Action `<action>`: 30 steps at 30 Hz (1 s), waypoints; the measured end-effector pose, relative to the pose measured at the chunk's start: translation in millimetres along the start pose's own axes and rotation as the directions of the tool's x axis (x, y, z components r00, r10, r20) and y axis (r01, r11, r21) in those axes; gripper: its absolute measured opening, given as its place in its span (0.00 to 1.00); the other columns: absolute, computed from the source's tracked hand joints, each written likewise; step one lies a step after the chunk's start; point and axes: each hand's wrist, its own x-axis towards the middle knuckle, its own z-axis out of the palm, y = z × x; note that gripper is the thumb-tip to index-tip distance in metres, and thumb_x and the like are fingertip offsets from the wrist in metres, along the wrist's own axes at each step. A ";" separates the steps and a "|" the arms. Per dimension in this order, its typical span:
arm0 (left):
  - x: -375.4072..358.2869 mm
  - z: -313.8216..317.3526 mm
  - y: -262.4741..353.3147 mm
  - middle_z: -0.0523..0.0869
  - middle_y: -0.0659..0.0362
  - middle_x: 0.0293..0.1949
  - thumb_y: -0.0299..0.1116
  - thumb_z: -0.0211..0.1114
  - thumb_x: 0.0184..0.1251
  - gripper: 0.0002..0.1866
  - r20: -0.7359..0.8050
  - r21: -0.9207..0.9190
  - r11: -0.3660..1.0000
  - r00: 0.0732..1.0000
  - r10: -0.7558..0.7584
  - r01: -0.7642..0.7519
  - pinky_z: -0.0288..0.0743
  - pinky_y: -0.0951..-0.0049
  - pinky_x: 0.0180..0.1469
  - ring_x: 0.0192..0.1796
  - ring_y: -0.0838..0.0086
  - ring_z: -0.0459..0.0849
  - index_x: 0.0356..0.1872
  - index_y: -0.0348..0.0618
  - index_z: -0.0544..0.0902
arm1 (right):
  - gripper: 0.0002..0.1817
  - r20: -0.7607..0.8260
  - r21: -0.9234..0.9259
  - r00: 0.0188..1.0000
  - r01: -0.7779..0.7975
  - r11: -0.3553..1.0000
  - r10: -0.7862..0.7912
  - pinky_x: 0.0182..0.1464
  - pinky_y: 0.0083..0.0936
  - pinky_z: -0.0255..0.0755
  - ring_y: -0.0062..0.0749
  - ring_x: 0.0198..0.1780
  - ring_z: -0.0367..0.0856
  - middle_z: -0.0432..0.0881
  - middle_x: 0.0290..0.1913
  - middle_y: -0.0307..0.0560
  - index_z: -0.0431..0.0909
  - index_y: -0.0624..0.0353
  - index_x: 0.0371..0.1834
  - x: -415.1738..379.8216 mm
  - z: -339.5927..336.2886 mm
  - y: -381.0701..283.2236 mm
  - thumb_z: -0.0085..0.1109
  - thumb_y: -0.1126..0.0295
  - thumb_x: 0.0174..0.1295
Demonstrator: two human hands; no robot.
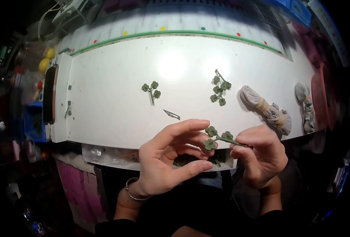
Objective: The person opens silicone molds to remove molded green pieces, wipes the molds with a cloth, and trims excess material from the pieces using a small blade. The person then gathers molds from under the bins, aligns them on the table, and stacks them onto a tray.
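My right hand (262, 156) pinches the stem of a small green sprig (221, 137) with rounded, flower-like heads, held above the table's front edge. My left hand (171, 152) is beside those heads, its thumb and fingers apart in a curve, and a bracelet circles its wrist. On the white table (115, 102) just beyond lies a scalpel blade (171, 114). Farther back rests a similar three-headed sprig (151, 91). To its right is a longer sprig (221, 87) with several heads.
Tied cloth bundles (268, 110) lie at the right, near a pink basin (323, 96). A phone (50, 94) leans along the left edge by small green scraps (68, 108). Below the front edge, an open drawer (115, 158) holds a plastic bag and green pieces. A green strip (175, 33) borders the back.
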 end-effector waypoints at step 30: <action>2.0 -4.7 -1.8 0.79 0.51 0.36 0.21 0.65 0.55 0.08 -0.023 0.304 0.934 0.979 0.202 -0.186 0.75 0.78 0.38 0.37 0.74 0.79 0.37 0.32 0.81 | 0.18 0.164 -0.223 0.925 0.373 0.901 -0.342 0.25 0.19 0.73 0.34 0.25 0.79 0.81 0.30 0.53 0.76 0.68 0.40 2.8 0.4 -3.4 0.63 0.89 0.42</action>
